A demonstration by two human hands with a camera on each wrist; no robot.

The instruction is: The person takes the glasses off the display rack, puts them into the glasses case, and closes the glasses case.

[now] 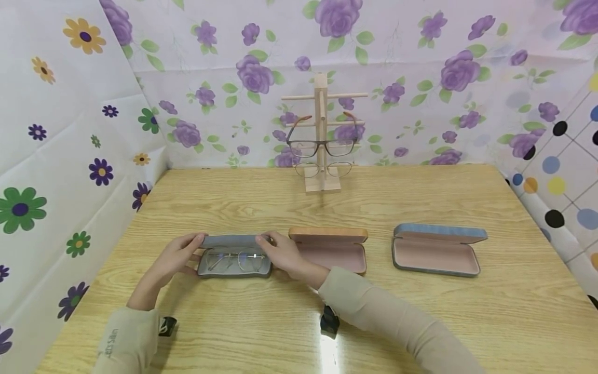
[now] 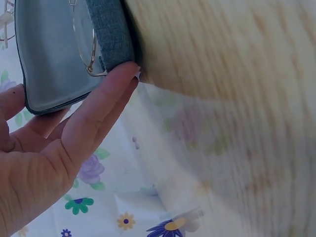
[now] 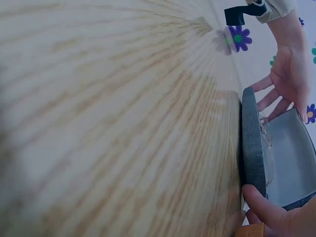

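Observation:
A grey-blue glasses case [image 1: 233,274] stands open at the left of the table, its lid [image 1: 230,241] raised at the back. Thin-framed eyeglasses [image 1: 240,259] lie folded inside. At the left end, my left hand [image 1: 174,258] has its thumb on the lid's corner and its fingers along the case's side. The right hand [image 1: 286,254] grips the other end, thumb at the lid's right corner, most of its fingers hidden behind. In the left wrist view, thumb and fingers bracket the end of the case [image 2: 114,34]; the right wrist view has both hands on its two ends.
Right beside the right hand is an open orange case [image 1: 328,235] with a pink lining. Further right stands an open blue case [image 1: 436,249]. A wooden stand [image 1: 321,98] at the back holds dark-framed glasses [image 1: 322,149] and thin-rimmed glasses [image 1: 340,169]. Patterned cloth hangs around the table.

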